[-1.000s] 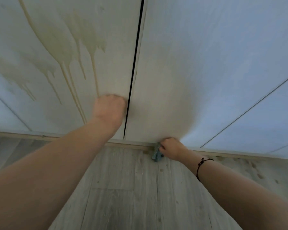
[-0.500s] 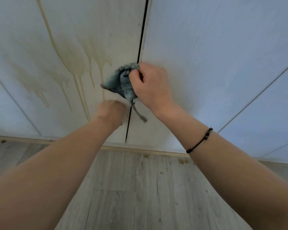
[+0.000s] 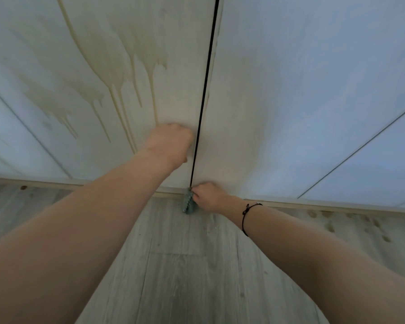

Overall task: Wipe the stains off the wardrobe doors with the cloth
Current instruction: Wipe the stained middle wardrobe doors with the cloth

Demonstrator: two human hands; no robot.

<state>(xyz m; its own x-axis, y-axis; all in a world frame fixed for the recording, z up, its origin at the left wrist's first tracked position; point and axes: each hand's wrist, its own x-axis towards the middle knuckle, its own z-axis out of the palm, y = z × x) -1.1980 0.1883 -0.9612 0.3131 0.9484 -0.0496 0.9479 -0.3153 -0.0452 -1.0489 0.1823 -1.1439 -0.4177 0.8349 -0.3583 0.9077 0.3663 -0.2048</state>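
Two pale wardrobe doors meet at a dark vertical gap. The left door (image 3: 98, 54) carries yellowish-brown drip stains (image 3: 117, 66) running down it. The right door (image 3: 290, 90) looks plain. My right hand (image 3: 207, 196) grips a bunched blue-grey cloth (image 3: 188, 202) at the foot of the right door, just right of the gap, where the door meets the floor rail. My left hand (image 3: 170, 142) rests against the left door beside the gap, knuckles toward me; its fingers are hidden.
A pale wooden rail (image 3: 80, 184) runs along the wardrobe's foot. Grey wood-look floor (image 3: 185, 265) lies below. Brownish spots (image 3: 351, 225) dot the floor at the right. A dark cord bracelet (image 3: 246, 213) circles my right wrist.
My right hand has carried the cloth from halfway up the gap down to the foot of the right door. The left hand stays on the left door.
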